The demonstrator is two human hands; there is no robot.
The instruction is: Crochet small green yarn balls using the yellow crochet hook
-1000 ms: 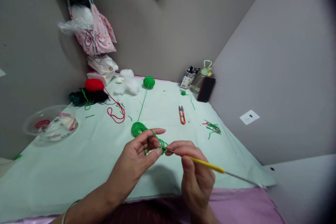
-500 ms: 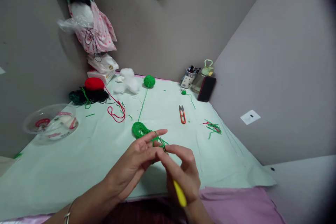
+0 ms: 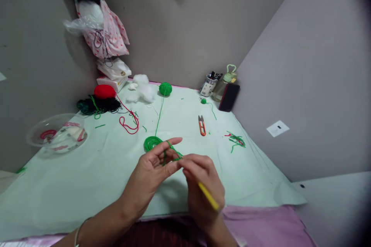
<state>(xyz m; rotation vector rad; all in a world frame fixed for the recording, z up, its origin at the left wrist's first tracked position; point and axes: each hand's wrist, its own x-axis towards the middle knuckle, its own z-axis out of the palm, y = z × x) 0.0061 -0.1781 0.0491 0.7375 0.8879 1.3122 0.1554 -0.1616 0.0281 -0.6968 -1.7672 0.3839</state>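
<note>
My left hand (image 3: 155,168) has green yarn (image 3: 173,148) looped over its raised index finger, with the thumb and other fingers closed on a small bit of green yarn work. In my right hand (image 3: 204,187) is a crochet hook with a yellow handle (image 3: 209,197); its tip meets the yarn at the left fingertips and is hidden there. Just behind the left hand, a loose coil of green yarn (image 3: 150,143) lies on the cloth. From it a strand runs back to a green yarn ball (image 3: 165,88).
Orange thread snips (image 3: 202,126) and yarn scraps (image 3: 236,139) lie to the right. Farther back are a phone (image 3: 229,97), a bottle (image 3: 222,88) and a pen cup (image 3: 208,85). On the left are a red yarn ball (image 3: 104,91), white stuffing (image 3: 144,89) and a plastic tub (image 3: 55,136).
My right hand has shifted slightly right and turned, so the yellow handle slants more to the right. My left hand has tipped a little, and the yarn coil looks rounder and flatter.
</note>
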